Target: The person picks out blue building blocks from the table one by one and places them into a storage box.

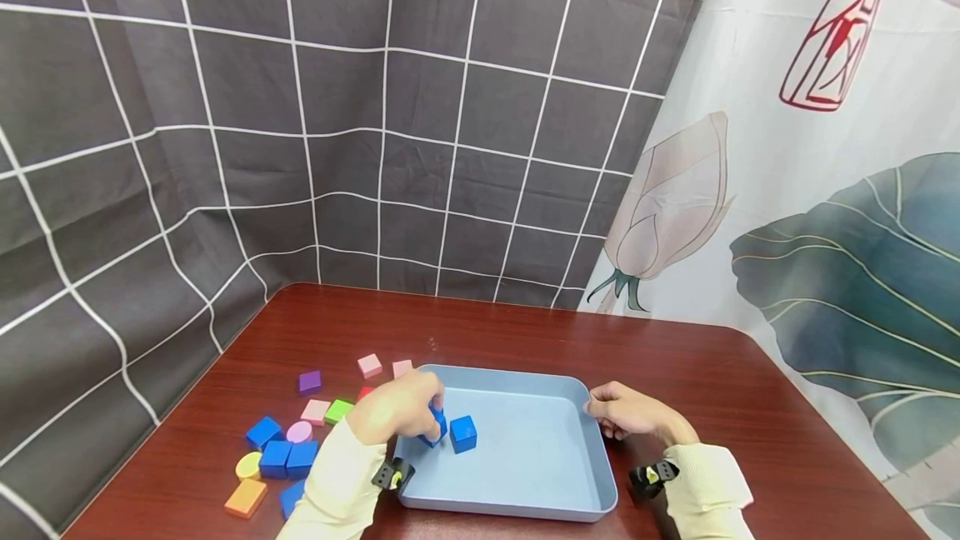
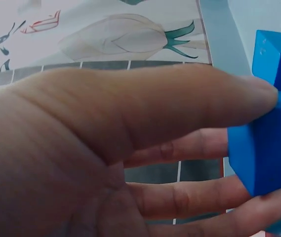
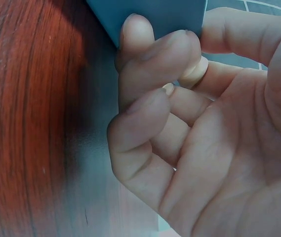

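A shallow light-blue tray [image 1: 517, 511] lies on the table. My left hand [image 1: 401, 408] reaches over its left wall and pinches a blue block [image 2: 263, 153] between thumb and fingers, inside the tray. Just right of that block sits a second blue block [image 1: 463, 433] on the tray floor; in the left wrist view this other block [image 2: 278, 59] appears behind the held one. At the tray's right wall my right hand [image 1: 633, 411] grips the rim with thumb and curled fingers. The tray's outer side [image 3: 155, 17] shows at the fingertips in the right wrist view.
Left of the tray lie several loose blocks: blue [image 1: 275, 458], orange [image 1: 246, 497], yellow [image 1: 248, 466], purple [image 1: 310, 382], green [image 1: 339, 412] and pink [image 1: 369, 366]. Some are partly hidden by my left arm. A dark grid curtain [image 1: 337, 165] hangs behind the red-brown table [image 1: 525, 332].
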`<action>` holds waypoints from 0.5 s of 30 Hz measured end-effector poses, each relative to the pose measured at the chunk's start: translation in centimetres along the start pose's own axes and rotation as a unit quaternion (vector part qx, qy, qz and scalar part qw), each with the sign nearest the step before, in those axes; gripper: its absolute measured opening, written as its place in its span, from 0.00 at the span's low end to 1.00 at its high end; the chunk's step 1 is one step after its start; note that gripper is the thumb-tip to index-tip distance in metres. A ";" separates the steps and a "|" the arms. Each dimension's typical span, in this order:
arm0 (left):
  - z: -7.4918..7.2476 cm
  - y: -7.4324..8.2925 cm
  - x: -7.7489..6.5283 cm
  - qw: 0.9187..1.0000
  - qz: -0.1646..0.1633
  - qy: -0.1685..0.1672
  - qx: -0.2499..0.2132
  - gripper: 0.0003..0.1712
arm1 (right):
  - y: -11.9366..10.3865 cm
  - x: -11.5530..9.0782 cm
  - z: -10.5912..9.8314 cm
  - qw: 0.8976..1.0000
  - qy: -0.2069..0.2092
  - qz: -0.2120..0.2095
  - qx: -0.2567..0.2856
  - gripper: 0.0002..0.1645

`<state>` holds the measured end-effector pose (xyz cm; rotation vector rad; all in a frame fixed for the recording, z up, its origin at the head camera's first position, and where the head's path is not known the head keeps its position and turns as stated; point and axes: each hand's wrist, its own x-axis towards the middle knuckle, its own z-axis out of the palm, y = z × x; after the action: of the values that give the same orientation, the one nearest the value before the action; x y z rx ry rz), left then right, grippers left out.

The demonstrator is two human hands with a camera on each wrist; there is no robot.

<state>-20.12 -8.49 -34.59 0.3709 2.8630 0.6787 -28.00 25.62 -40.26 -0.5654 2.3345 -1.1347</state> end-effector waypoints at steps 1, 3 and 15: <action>0.0 0.1 0.0 1.000 -0.001 -0.004 0.002 0.11 | 0.0 0.0 0.0 1.000 0.001 0.000 0.000 0.18; 0.1 0.3 -0.1 1.000 -0.006 -0.011 0.006 0.11 | 0.0 0.0 0.0 1.000 0.001 -0.001 -0.001 0.18; 2.0 1.3 0.1 0.998 -0.031 -0.034 0.039 0.14 | -0.1 0.0 0.0 1.000 0.001 -0.001 0.003 0.18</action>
<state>-19.53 -6.47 -35.76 0.3085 2.8296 0.5331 -27.94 25.57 -40.18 -0.5663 2.3323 -1.1426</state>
